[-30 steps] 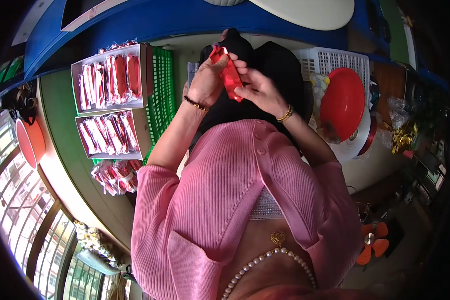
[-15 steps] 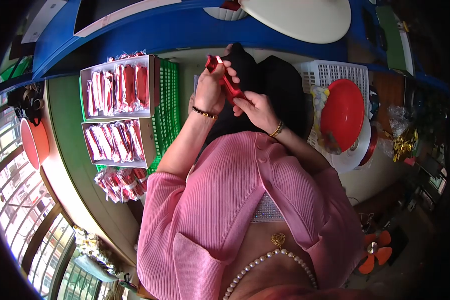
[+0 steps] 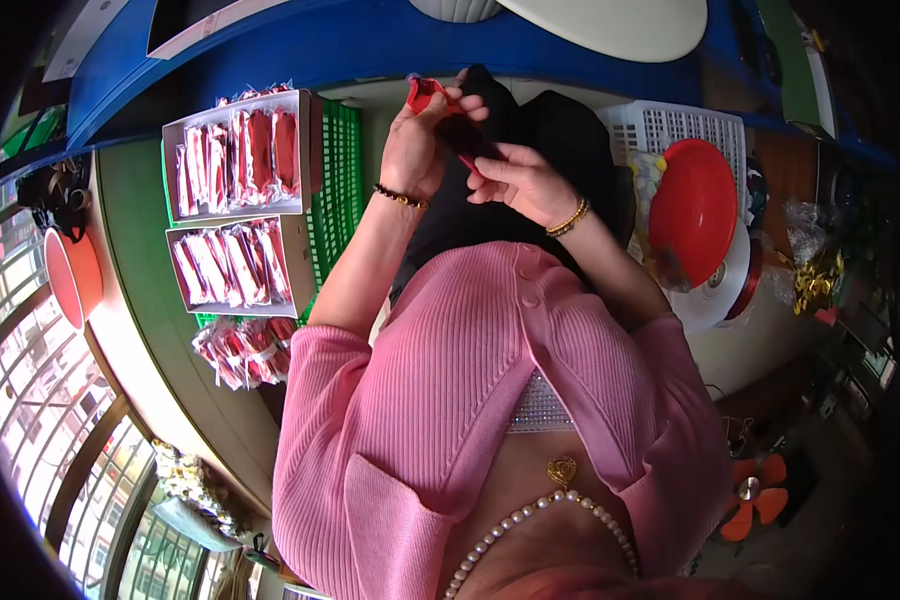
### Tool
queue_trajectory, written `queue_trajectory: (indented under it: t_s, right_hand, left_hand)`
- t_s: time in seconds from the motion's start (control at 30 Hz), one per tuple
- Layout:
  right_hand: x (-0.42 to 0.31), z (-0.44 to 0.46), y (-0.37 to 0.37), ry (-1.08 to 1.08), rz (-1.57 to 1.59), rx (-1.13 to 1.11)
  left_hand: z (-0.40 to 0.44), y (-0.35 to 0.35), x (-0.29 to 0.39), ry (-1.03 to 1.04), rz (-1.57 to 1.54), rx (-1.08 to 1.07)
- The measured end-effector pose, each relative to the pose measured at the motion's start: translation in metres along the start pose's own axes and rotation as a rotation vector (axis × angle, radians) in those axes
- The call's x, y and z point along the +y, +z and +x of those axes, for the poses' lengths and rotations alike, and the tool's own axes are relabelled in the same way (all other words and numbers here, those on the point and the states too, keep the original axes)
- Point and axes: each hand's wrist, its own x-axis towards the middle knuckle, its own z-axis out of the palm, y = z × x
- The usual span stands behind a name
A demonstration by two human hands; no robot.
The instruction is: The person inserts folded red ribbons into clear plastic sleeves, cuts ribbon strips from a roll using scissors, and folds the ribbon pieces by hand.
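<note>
A shiny red ribbon-like strip (image 3: 459, 134) slants between my two hands above the dark-trousered lap. Its upper end is bright red and folded, while the middle looks dark. My left hand (image 3: 416, 146), with a dark beaded bracelet, grips the upper end between thumb and fingers. The lower end is pinched by my right hand (image 3: 525, 184), which wears a gold-coloured bracelet. Part of the strip is hidden behind the fingers.
Two boxes (image 3: 303, 150) of red items in clear wrappers stand by a green basket (image 3: 337, 190) at left, with wrapped bundles (image 3: 242, 352) below. At right are a red bowl (image 3: 692, 212), a white basket (image 3: 695, 125) and a white spool (image 3: 712, 298).
The view has shifted slightly. The strip's middle has turned from bright red to dark as its angle changed. Both hands still hold it, and the right hand's fingers have shifted along its lower end.
</note>
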Motion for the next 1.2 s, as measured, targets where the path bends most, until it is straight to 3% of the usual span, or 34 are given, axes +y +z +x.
queue_trajectory:
  t_s: [0.2,0.37,0.57,0.87,1.2]
  right_hand:
    - [-0.006,-0.007,-0.006,0.053,-0.16,0.045]
    - [-0.014,0.003,-0.008,-0.078,-0.414,0.139]
    - [0.0,0.026,0.004,-0.19,-0.405,0.169]
    - [-0.007,0.014,0.022,-0.245,-0.373,0.312]
    - [0.001,0.007,0.012,-0.332,-0.277,0.221]
  left_hand:
    - [0.008,-0.01,-0.003,-0.016,-0.123,-0.001]
    - [0.007,-0.008,-0.008,0.037,-0.052,0.042]
    - [0.001,0.004,-0.018,0.073,0.011,0.055]
    - [-0.006,0.005,0.002,0.26,0.096,-0.143]
    - [-0.014,0.018,-0.001,0.281,0.212,-0.161]
